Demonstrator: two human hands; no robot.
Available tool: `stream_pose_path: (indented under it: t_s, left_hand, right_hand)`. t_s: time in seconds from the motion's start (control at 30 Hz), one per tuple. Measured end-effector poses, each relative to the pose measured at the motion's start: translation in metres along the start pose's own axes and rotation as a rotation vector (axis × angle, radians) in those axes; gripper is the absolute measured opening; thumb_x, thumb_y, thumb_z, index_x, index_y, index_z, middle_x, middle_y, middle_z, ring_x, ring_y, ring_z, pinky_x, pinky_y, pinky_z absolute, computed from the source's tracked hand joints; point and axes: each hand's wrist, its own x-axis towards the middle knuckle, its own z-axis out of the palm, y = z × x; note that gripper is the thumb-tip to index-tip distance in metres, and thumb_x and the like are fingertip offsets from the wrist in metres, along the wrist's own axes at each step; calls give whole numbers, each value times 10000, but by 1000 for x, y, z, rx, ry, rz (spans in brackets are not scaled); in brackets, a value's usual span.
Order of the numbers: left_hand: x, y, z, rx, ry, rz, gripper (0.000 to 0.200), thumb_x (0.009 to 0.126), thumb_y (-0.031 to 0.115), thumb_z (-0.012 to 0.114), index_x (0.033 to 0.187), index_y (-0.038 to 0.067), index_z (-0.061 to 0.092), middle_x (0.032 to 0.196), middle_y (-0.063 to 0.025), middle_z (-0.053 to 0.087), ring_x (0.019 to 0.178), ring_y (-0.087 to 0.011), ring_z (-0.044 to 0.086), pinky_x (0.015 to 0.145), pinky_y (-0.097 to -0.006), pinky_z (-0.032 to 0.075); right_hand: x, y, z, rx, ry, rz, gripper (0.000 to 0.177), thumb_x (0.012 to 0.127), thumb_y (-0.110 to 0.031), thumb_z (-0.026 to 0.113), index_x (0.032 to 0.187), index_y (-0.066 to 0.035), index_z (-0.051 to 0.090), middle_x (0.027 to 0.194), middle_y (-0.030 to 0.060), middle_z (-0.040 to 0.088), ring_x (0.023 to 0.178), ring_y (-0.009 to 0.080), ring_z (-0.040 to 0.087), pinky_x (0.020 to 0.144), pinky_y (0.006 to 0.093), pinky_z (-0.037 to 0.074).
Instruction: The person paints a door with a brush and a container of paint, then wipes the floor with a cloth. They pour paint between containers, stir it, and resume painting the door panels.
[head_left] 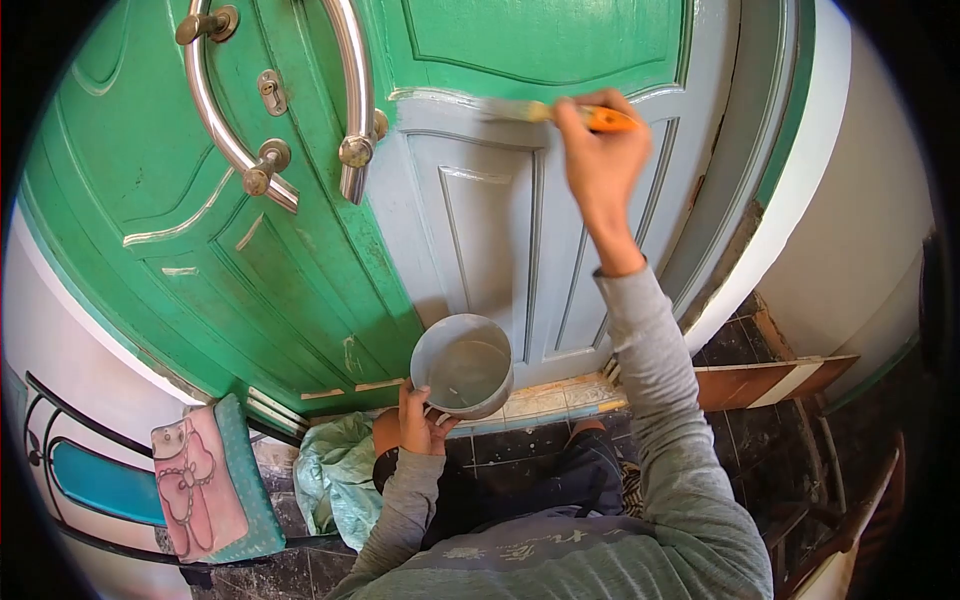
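- Grey paint [412, 190] is covering the lower part of the right-hand door leaf [560, 50] in the head view, meeting the green above along a curved moulding.
- The right hand [608, 165] is gripping the brush [607, 120] by its orange handle between thumb and fingers, the arm reaching up and forward; that hold is probably letting the bristles [508, 109] lie along the moulding without the knuckles rubbing wet paint.
- The left hand [422, 430] is grasping the round pot [428, 352] low on its near left side, the thumb lying up against the wall and the fingers curling beneath; this is likely supporting the weight and keeping the grey liquid [468, 372] from spilling.
- The pot is sitting in front of the door's foot, above the person's lap, its open mouth facing up towards the head, seemingly for easy dipping.
- The brush is lying nearly level across the door, well above the pot: its bristles are pointing left, its handle end right and slightly lower, so its long axis is running roughly sideways, following the moulding.
- Curved metal pull handles [350, 75] are standing left of the bristles, and a pale green cloth [335, 480] is resting left of the pot.
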Motion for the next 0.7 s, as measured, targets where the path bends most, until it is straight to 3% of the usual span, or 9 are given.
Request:
stream_pose_path:
  t_s: [0.13, 0.27, 0.47, 0.57, 0.67, 0.7]
  left_hand:
    - [6, -4, 2, 10, -18, -17, 661, 835, 349, 628, 1410, 162, 360, 1332, -130, 463, 1150, -326, 557, 847, -508, 551]
    - [2, -1, 8, 8, -1, -17, 652, 833, 345, 632, 1401, 164, 366, 1327, -129, 466, 1140, -325, 560, 849, -509, 550]
    - [6, -8, -5, 6, -13, -26, 656, 838, 347, 634, 1405, 166, 360, 1347, -130, 456, 1167, -328, 546, 853, -509, 551]
    - [8, -7, -4, 40, -30, -32, 675, 839, 351, 634, 1422, 169, 347, 1364, -132, 441, 1185, -332, 538, 869, -514, 548]
    - [-1, -2, 4, 13, -12, -24, 735, 856, 388, 624, 1503, 220, 317, 1425, -120, 414, 1277, -334, 483, 946, -560, 491]
    - [-3, -2, 6, 10, -3, -19, 736, 859, 384, 622, 1507, 221, 314, 1419, -122, 424, 1268, -335, 493, 943, -557, 495]
  right_hand:
    - [3, -15, 8, 155, 1, -78, 156, 756, -105, 713, 730, 21, 623, 599, 2, 581, 566, 78, 498, 523, 255, 417]
    - [14, -39, 58, 158, -122, -59, 156, 724, -100, 719, 721, 20, 621, 559, 62, 570, 528, 118, 496, 512, 275, 427]
    - [14, -1, -21, -255, 22, -216, 196, 746, -136, 718, 685, -1, 589, 557, 80, 571, 501, 144, 506, 517, 308, 457]
    - [9, -24, -18, -272, -38, -361, 212, 800, -164, 701, 702, -9, 594, 594, 91, 602, 523, 211, 578, 539, 347, 488]
    - [10, -51, 23, -5, -158, -221, 154, 770, -135, 722, 748, -10, 636, 581, 27, 583, 541, 64, 503, 511, 246, 428]
    - [14, -46, 23, -71, -176, -206, 156, 770, -137, 722, 745, -10, 635, 581, 37, 587, 541, 67, 512, 512, 255, 434]
